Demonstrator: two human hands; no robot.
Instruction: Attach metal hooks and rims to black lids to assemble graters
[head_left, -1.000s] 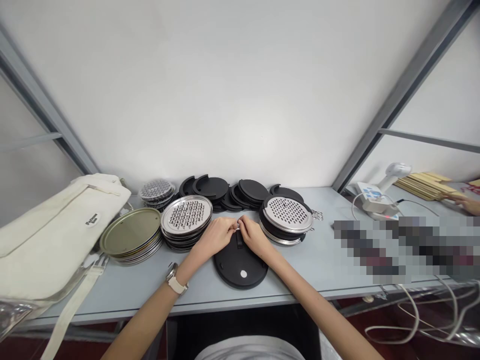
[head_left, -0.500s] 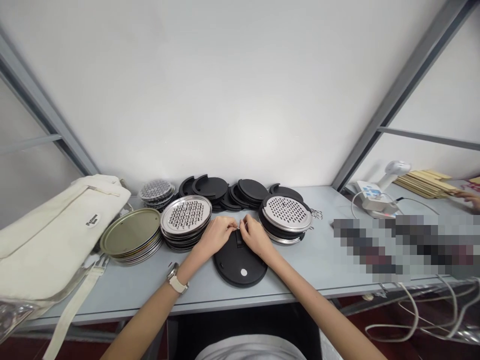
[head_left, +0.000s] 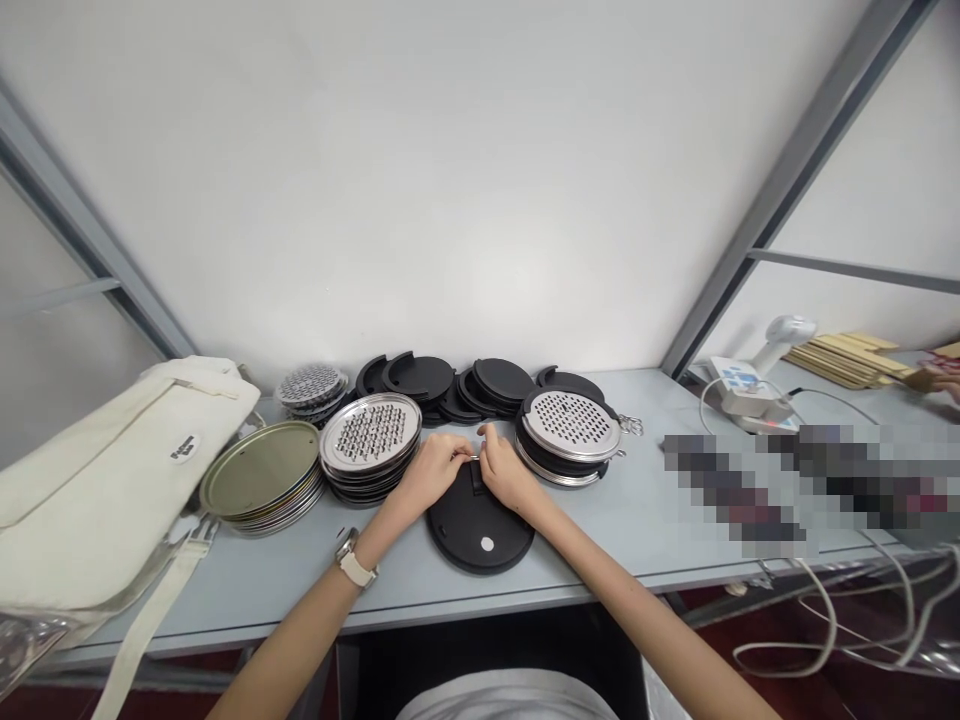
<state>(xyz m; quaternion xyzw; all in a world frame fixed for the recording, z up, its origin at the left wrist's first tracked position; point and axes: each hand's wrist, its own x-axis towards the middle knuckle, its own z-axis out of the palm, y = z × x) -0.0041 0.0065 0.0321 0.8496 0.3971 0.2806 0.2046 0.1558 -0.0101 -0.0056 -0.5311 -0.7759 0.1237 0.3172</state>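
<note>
A round black disc lies flat on the bench, with a white dot near its front edge and a dark tab toward its far edge. At that far edge, my left hand pinches a small shiny metal piece, too small to name exactly. My right hand is closed around the other side of it, its index finger lifted and bent. Left of my hands stands a stack of round metal grater plates. To the right, another grater plate tops a stack of black holders with metal chains.
Black round holders lie along the wall. Olive-topped round plates and a cream bag are at left. At right are a white device, cables, wooden pieces, a blurred-out area and another person's hand.
My right index finger has lifted and shifted slightly left, away from the thumb. My left hand and the black disc stay nearly still. The view has tilted slightly.
</note>
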